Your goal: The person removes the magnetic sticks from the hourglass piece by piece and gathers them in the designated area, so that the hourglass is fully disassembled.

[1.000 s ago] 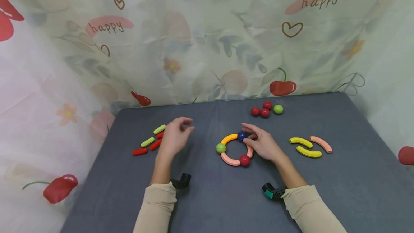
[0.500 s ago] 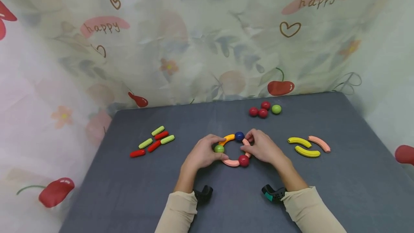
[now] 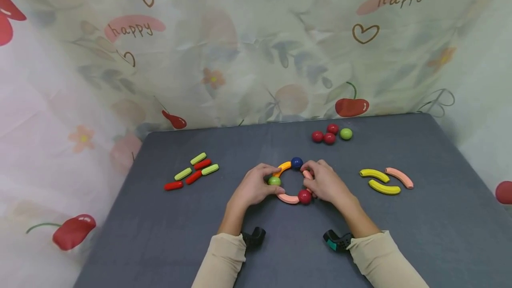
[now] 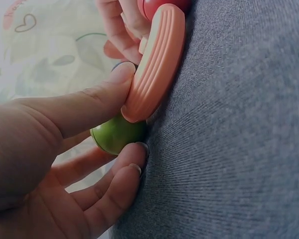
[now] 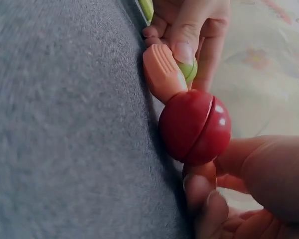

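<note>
A ring of balls and curved rods lies mid-table in the head view: green ball (image 3: 274,181), orange rod (image 3: 285,166), blue ball (image 3: 297,162), red ball (image 3: 305,197) and two pink rods. My left hand (image 3: 254,186) spans the ring's left side, index finger at the orange rod. In the left wrist view its thumb presses the front pink rod (image 4: 159,64), with other fingertips at the green ball (image 4: 118,133). My right hand (image 3: 327,182) pinches the right pink rod (image 3: 307,175), partly hidden by the fingers. The red ball (image 5: 192,127) sits between both pink rods in the right wrist view.
Short straight red rods (image 3: 174,186) and light green rods (image 3: 182,174) lie at the left. Yellow curved rods (image 3: 384,187) and a spare pink rod (image 3: 400,177) are at the right. Near the back edge sit several red balls (image 3: 329,138) and a green ball (image 3: 346,134).
My left hand has come right from beside the straight rods to the ring's left side and taken hold there. My right hand has drawn back from the blue ball and now pinches the right pink rod.
</note>
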`<control>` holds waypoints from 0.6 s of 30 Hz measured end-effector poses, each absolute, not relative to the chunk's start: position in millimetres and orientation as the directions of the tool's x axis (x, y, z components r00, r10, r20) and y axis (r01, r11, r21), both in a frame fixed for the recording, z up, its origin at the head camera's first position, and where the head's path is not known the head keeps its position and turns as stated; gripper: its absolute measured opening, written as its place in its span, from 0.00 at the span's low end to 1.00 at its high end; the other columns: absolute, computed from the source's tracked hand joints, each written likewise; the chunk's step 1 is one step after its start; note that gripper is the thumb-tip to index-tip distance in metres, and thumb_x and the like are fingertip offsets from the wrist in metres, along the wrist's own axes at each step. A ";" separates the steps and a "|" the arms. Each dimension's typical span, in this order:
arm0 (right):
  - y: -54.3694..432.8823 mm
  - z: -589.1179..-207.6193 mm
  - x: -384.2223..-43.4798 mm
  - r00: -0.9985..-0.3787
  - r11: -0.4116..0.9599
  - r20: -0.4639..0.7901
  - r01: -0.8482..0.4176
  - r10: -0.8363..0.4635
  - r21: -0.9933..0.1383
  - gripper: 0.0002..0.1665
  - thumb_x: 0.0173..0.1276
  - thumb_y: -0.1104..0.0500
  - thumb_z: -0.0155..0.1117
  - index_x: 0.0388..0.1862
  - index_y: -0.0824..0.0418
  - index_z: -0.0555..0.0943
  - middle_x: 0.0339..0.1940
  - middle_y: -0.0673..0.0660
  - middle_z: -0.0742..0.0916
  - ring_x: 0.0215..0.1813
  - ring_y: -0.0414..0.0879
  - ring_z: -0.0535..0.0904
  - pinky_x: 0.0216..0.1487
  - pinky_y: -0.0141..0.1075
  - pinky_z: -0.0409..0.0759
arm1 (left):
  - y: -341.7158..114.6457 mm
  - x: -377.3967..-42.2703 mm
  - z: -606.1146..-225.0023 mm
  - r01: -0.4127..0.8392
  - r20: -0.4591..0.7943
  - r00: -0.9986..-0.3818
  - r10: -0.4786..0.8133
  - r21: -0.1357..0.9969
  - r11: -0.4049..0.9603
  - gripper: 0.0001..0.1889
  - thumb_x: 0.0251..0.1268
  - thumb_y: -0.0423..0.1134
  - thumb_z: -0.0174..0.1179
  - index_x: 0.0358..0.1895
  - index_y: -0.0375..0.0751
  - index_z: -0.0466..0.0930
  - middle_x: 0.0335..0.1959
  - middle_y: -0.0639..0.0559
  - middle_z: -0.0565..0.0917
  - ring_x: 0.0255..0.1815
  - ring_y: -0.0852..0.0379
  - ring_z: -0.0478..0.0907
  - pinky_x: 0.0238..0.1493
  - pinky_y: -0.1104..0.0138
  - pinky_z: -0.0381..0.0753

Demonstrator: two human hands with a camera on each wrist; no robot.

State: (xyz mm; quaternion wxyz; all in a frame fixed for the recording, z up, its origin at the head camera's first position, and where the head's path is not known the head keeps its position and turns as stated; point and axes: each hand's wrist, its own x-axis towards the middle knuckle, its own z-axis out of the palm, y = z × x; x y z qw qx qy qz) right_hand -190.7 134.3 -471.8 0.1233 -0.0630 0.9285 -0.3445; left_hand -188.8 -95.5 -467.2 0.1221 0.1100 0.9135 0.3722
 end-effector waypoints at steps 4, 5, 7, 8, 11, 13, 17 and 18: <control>133.9 -467.6 -190.3 -0.953 0.774 -0.220 -0.023 -0.208 -0.633 0.26 0.69 0.54 0.68 0.64 0.59 0.77 0.49 0.63 0.76 0.36 0.48 0.77 0.30 0.33 0.78 | -95.8 -188.7 -467.4 0.101 -0.148 -0.946 0.288 0.709 0.698 0.31 0.56 0.47 0.77 0.65 0.52 0.82 0.64 0.52 0.80 0.68 0.48 0.74 0.71 0.51 0.73; 134.1 -466.2 -190.1 -0.950 0.781 -0.228 -0.024 -0.212 -0.624 0.29 0.68 0.52 0.70 0.65 0.59 0.77 0.49 0.63 0.76 0.39 0.49 0.76 0.32 0.33 0.77 | -95.8 -188.7 -467.3 0.100 -0.150 -0.946 0.288 0.710 0.697 0.31 0.56 0.47 0.77 0.65 0.52 0.82 0.64 0.52 0.80 0.68 0.48 0.74 0.71 0.51 0.73; 134.1 -464.1 -189.8 -0.946 0.793 -0.236 -0.034 -0.222 -0.608 0.33 0.65 0.50 0.74 0.66 0.60 0.76 0.50 0.63 0.76 0.43 0.50 0.73 0.36 0.35 0.76 | -95.9 -188.7 -466.9 0.098 -0.153 -0.945 0.289 0.711 0.696 0.31 0.56 0.46 0.77 0.65 0.52 0.82 0.64 0.52 0.80 0.68 0.48 0.74 0.72 0.51 0.72; 133.6 -463.2 -189.3 -0.945 0.797 -0.238 -0.038 -0.225 -0.603 0.35 0.65 0.50 0.74 0.67 0.61 0.76 0.51 0.63 0.76 0.45 0.51 0.74 0.38 0.37 0.77 | -95.9 -188.8 -466.6 0.097 -0.154 -0.945 0.290 0.712 0.695 0.31 0.56 0.46 0.77 0.65 0.52 0.82 0.64 0.52 0.80 0.68 0.48 0.74 0.72 0.51 0.72; 130.8 -460.8 -187.8 -0.947 0.814 -0.232 -0.048 -0.221 -0.579 0.35 0.65 0.51 0.74 0.67 0.62 0.75 0.55 0.65 0.76 0.48 0.53 0.74 0.46 0.42 0.78 | -95.5 -189.5 -464.8 0.100 -0.152 -0.944 0.293 0.714 0.693 0.31 0.55 0.45 0.78 0.65 0.52 0.82 0.65 0.52 0.80 0.69 0.48 0.74 0.72 0.51 0.72; 128.7 -459.4 -186.5 -0.951 0.826 -0.231 -0.040 -0.204 -0.563 0.33 0.66 0.53 0.71 0.67 0.62 0.75 0.57 0.67 0.74 0.49 0.54 0.75 0.50 0.46 0.79 | -95.1 -189.9 -463.8 0.099 -0.152 -0.944 0.293 0.715 0.692 0.31 0.55 0.45 0.78 0.65 0.52 0.82 0.65 0.52 0.80 0.69 0.48 0.74 0.72 0.50 0.72; 132.2 -454.3 -185.5 -0.960 0.860 -0.242 0.004 -0.140 -0.511 0.30 0.68 0.57 0.66 0.68 0.60 0.74 0.61 0.68 0.74 0.49 0.58 0.77 0.52 0.52 0.80 | -94.7 -189.4 -463.3 0.089 -0.163 -0.943 0.291 0.717 0.691 0.31 0.55 0.46 0.78 0.65 0.53 0.82 0.65 0.52 0.79 0.69 0.47 0.73 0.72 0.50 0.72; 136.4 -451.8 -185.7 -0.962 0.864 -0.238 0.007 -0.131 -0.504 0.30 0.68 0.57 0.64 0.69 0.60 0.73 0.62 0.68 0.73 0.49 0.58 0.77 0.53 0.53 0.79 | -94.7 -189.1 -463.5 0.089 -0.166 -0.942 0.292 0.716 0.693 0.31 0.55 0.46 0.78 0.65 0.53 0.82 0.66 0.52 0.79 0.69 0.47 0.73 0.72 0.50 0.72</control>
